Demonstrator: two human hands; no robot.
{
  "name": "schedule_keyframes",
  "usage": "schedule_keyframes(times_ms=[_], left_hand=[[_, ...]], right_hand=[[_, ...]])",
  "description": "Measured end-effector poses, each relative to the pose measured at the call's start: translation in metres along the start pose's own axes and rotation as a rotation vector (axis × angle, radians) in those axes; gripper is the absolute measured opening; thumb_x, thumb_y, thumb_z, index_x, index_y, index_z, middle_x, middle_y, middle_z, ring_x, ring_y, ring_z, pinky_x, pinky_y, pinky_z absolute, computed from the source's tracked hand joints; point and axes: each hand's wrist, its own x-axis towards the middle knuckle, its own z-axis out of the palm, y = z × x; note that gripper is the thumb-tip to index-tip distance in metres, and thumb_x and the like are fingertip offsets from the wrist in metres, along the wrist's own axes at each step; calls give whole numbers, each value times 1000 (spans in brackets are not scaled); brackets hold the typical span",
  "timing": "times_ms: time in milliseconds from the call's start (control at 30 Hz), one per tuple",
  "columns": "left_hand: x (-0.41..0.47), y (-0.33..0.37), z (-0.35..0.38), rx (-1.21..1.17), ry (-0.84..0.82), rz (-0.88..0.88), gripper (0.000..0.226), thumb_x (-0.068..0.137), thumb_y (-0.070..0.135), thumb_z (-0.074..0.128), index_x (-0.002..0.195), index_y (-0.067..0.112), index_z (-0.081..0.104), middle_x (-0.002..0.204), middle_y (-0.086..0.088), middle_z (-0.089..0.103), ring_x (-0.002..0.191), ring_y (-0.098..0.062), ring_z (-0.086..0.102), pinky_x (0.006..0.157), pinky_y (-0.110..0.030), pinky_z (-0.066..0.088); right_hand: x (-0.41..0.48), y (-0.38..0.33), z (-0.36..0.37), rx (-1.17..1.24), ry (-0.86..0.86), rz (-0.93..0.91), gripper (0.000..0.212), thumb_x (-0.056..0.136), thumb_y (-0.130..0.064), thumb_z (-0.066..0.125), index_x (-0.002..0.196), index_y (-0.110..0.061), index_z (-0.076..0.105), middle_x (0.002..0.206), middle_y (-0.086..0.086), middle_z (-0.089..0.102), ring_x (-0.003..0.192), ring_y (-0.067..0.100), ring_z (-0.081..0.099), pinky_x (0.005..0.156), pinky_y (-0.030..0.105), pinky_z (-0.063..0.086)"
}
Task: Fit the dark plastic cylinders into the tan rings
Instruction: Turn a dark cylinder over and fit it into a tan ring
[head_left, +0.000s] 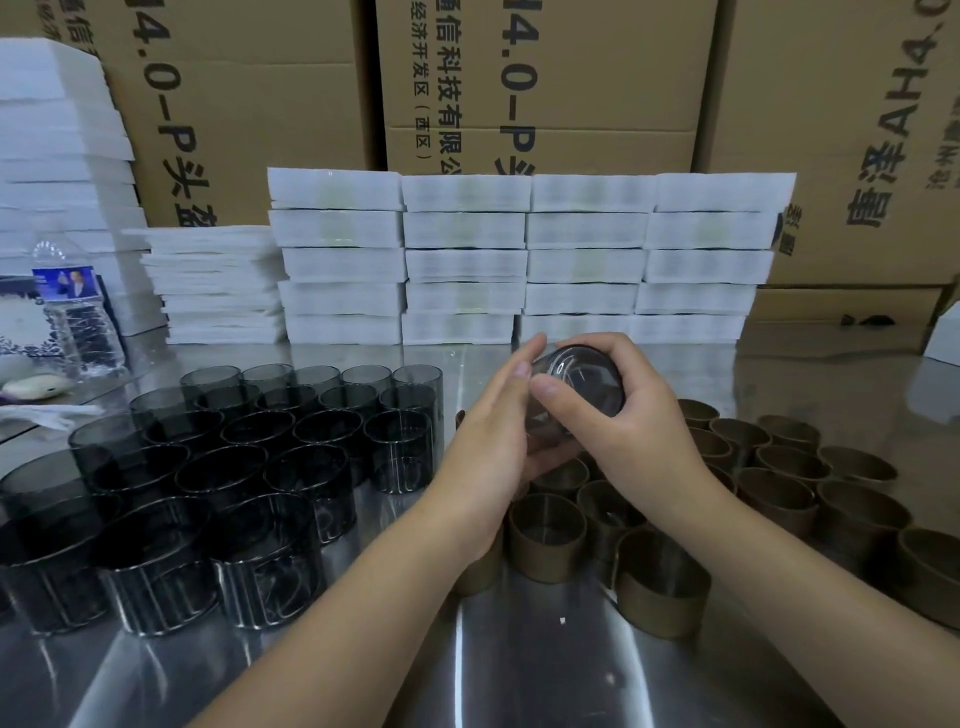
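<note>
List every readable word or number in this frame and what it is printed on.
"4.0-P头": left cardboard box, printed sideways; the next character is partly hidden.
"信科技有限公", "经济开发区(西区)", "4.0-P": middle cardboard box.
"唐泽AHA": right cardboard box.
Too blurred to read: water bottle label, small print at the far right edge.

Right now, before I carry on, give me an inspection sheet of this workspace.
Surface: shiny metal table, reflective.
Job's things: dark cylinders upright in rows on the left; tan rings clustered on the right; held cylinder tilted above the rings.
Clutter: water bottle and crumpled white paper at far left.
Hands: left hand and right hand both grip the held cylinder.
Cables: nothing seen.
Surroundings: white foam stacks behind, cardboard boxes beyond.
</note>
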Motion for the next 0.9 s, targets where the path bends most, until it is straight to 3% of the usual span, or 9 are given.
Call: schedule_keyframes(times_ms=[167, 300, 533, 700, 900], left_hand=[[1, -1, 0, 44, 15, -35, 30, 105, 34, 38, 117, 47, 62, 112, -1, 72, 93, -19, 73, 83, -35, 59], [3, -5, -2, 58, 8, -27, 29, 105, 34, 38, 116, 47, 62, 97, 6, 75, 88, -17, 73, 85, -38, 59], [4, -8, -3, 52, -14, -33, 30, 105, 37, 36, 119, 45, 60, 94, 2, 75, 90, -18, 73, 82, -35, 59], [2, -5, -2, 43, -27, -39, 35, 106, 35, 35, 133, 32, 56, 111, -10, 71, 94, -19, 73, 83, -36, 59], [-1, -3, 1, 21, -17, -34, 34, 106, 34, 34, 131, 32, 57, 117, -10, 69, 97, -20, 72, 84, -37, 59]], right_hand=[[1, 1, 0, -6, 5, 22, 41, 59, -65, 68, 87, -38, 57, 87, -21, 68, 81, -1, 66, 70, 16, 49], [4, 3, -2, 2, -3, 62, 41, 59, -66, 67, 85, -35, 57, 81, -17, 67, 76, 2, 64, 70, 23, 48], [6, 0, -3, 129, -8, 49, 36, 69, -57, 65, 82, -23, 61, 68, -14, 65, 65, -1, 61, 56, 12, 47], [7, -1, -1, 158, -10, 56, 29, 73, -50, 61, 81, -22, 63, 62, -16, 62, 59, -4, 59, 53, 11, 44], [6, -2, -2, 169, 0, 59, 28, 81, -44, 57, 85, -17, 64, 61, -18, 61, 58, -4, 61, 52, 10, 44]])
